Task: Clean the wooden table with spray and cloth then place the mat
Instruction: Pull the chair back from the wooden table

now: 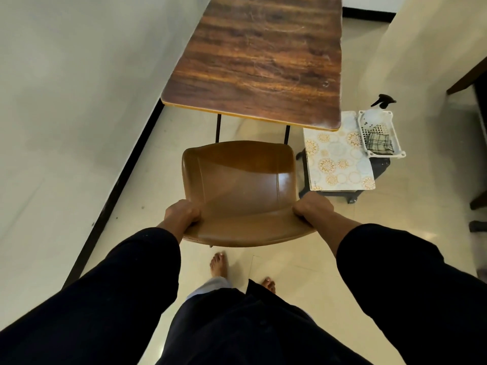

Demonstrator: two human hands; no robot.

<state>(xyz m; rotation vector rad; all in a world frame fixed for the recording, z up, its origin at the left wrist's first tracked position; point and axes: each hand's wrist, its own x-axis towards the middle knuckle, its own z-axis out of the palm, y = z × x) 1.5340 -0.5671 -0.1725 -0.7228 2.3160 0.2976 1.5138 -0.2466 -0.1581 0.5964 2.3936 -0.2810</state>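
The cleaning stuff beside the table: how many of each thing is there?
Spray bottle: 1
Cloth: 1
White basket: 1
Patterned mat: 1
Total: 4
Both the bottle and cloth sit in the basket.

I find the chair [238, 191] blocking the table's [259, 59] near edge; bare floor [421, 180] lies right of the stool [340, 192].

My left hand [181, 214] and right hand [313, 208] reach forward on dark-sleeved arms, fingers curled around the chair back [247, 227].
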